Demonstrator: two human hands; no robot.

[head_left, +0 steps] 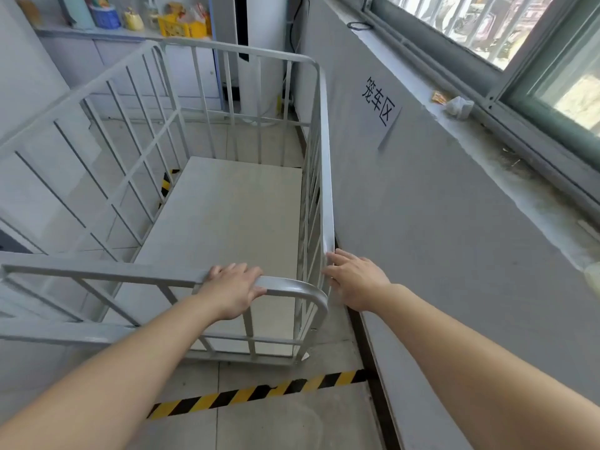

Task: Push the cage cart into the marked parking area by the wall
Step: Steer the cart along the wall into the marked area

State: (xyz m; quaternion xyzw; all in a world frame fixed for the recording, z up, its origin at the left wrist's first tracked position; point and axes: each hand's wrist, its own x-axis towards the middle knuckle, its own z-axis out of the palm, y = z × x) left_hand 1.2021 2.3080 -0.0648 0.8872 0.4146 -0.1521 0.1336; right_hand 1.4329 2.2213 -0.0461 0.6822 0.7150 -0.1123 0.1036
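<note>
Grey cage cart [227, 203] sits just beside the wall [438, 222], past the striped floor tape [259, 393], left hand [232, 292] fingers clamped on its near rail, right hand [355, 279] fingers spread against its wall-side corner

Shelf [97, 33]: high at the far end, crowded with a yellow basket [177, 26], a blue tub [105, 17] and bottles.
Window [506, 37]: barred, bright.
Sill [487, 138]: grimy, holding a crumpled white scrap [459, 107] and an orange wrapper [439, 97].
</note>
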